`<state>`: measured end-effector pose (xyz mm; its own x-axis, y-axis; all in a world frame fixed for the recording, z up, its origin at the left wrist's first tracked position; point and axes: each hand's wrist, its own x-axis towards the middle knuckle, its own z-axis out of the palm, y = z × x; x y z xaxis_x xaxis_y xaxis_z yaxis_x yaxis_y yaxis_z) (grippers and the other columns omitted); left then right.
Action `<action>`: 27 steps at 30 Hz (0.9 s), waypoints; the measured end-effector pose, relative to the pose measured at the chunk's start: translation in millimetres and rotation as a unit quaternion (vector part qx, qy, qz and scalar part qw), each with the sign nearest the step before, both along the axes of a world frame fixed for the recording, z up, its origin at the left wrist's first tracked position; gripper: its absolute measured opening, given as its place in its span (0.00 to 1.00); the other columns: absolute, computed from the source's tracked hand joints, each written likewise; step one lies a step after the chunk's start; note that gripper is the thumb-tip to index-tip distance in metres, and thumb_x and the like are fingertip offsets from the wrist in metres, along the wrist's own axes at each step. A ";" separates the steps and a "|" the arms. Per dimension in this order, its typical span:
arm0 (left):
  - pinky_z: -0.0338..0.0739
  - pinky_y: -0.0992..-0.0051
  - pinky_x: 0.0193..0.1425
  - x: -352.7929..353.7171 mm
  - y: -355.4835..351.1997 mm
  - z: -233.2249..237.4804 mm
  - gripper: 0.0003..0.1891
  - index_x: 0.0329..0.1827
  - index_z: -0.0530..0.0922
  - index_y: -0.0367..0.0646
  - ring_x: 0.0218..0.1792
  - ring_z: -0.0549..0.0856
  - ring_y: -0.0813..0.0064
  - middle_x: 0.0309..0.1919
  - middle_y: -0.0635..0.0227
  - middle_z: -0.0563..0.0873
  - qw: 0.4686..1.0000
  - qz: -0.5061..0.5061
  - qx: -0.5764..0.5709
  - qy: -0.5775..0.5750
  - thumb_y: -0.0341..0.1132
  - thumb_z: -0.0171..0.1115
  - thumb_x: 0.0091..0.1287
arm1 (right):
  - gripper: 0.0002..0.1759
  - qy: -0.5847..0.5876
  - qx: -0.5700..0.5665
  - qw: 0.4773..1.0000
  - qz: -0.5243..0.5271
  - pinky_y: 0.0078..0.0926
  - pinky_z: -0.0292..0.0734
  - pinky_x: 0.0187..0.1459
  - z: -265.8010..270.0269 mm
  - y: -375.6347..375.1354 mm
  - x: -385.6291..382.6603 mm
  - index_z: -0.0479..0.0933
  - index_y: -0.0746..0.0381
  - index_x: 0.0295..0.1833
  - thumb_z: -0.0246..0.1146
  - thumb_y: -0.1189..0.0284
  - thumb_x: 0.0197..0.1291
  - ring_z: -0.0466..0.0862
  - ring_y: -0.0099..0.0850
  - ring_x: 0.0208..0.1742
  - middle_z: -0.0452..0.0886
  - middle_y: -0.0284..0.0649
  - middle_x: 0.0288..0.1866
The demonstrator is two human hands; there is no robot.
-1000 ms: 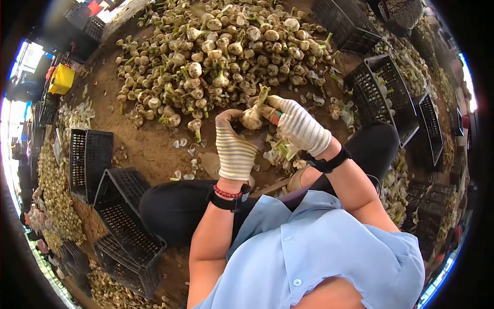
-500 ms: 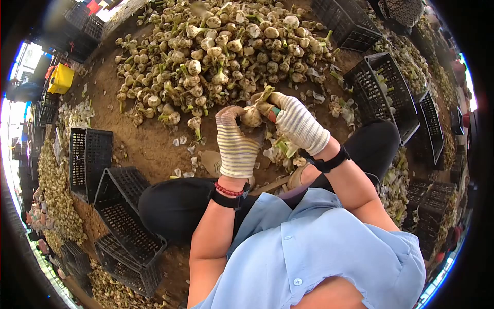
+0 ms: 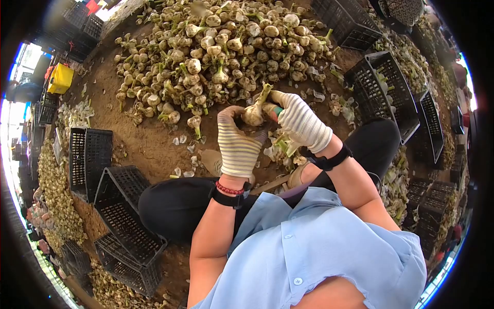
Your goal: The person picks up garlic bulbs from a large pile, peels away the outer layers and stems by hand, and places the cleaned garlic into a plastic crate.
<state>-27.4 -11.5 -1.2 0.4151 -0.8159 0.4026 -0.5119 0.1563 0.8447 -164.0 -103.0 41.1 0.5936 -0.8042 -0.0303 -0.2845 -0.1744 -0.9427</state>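
My left hand (image 3: pixel 238 141), in a striped knitted glove, curls its fingers round the left side of a garlic bulb (image 3: pixel 252 116) with a short stem pointing up. On the bulb's right side is my right hand (image 3: pixel 300 118), gloved too, with its fingers bent round a small tool with a green and orange part (image 3: pixel 277 110). The tool's tip is hidden. Just beyond both hands lies a big heap of garlic bulbs (image 3: pixel 221 56). One loose bulb (image 3: pixel 194 122) rests on the soil to the left of them.
Black crates stand at the left (image 3: pixel 90 159), lower left (image 3: pixel 123 211) and right (image 3: pixel 383 90). Peeled skins (image 3: pixel 280 147) lie between my folded legs. A yellow container (image 3: pixel 60 78) is at the upper left. Part of another person (image 3: pixel 404 11) shows at the upper right.
The bulb has turned, so its stem stands more upright and more of its side shows. My left fingers have opened a little round it, and my right hand has shifted slightly.
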 end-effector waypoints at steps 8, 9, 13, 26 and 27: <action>0.87 0.62 0.44 4.5 -1.3 3.6 0.22 0.60 0.71 0.39 0.45 0.87 0.65 0.46 0.61 0.85 0.744 -0.079 0.077 0.659 0.43 0.64 0.72 | 0.11 -0.171 0.235 0.957 0.015 0.16 0.71 0.37 -17.5 2.4 -21.8 0.82 0.64 0.52 0.62 0.71 0.69 0.70 0.11 0.34 0.78 0.24 0.34; 0.87 0.62 0.45 7.7 -2.9 3.2 0.21 0.58 0.74 0.39 0.46 0.86 0.65 0.46 0.61 0.85 0.710 -0.103 0.128 0.685 0.45 0.65 0.72 | 0.11 -0.207 0.340 0.917 0.002 0.16 0.73 0.41 -6.3 8.4 -20.9 0.82 0.63 0.53 0.63 0.71 0.69 0.74 0.12 0.36 0.81 0.25 0.37; 0.82 0.71 0.50 13.6 -8.4 -17.8 0.14 0.51 0.80 0.37 0.45 0.84 0.70 0.45 0.63 0.85 0.885 -0.030 0.186 0.425 0.40 0.66 0.72 | 0.13 -0.232 0.432 0.871 -0.041 0.18 0.80 0.48 -19.7 9.7 -23.8 0.82 0.60 0.56 0.64 0.71 0.67 0.82 0.17 0.45 0.85 0.29 0.44; 0.76 0.82 0.47 12.2 6.1 10.3 0.07 0.51 0.82 0.40 0.40 0.79 0.86 0.44 0.74 0.86 0.937 -0.067 0.095 0.330 0.27 0.65 0.73 | 0.21 0.195 0.099 0.974 -0.051 0.33 0.80 0.47 -75.9 -43.2 -71.4 0.75 0.66 0.63 0.60 0.71 0.67 0.83 0.36 0.45 0.83 0.41 0.43; 0.76 0.81 0.48 10.2 5.8 8.5 0.08 0.52 0.82 0.40 0.40 0.79 0.84 0.43 0.73 0.85 0.949 -0.065 0.084 0.296 0.26 0.66 0.71 | 0.23 0.262 -0.033 0.963 -0.060 0.34 0.80 0.49 -77.9 -36.8 -71.4 0.73 0.66 0.65 0.59 0.71 0.67 0.83 0.41 0.47 0.83 0.46 0.45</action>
<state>-17.2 -5.7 7.4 0.4204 -0.9073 -0.0102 0.0754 0.0237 0.9969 -235.4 -139.7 -36.8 0.4139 -0.8762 -0.2468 -0.7400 -0.1659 -0.6519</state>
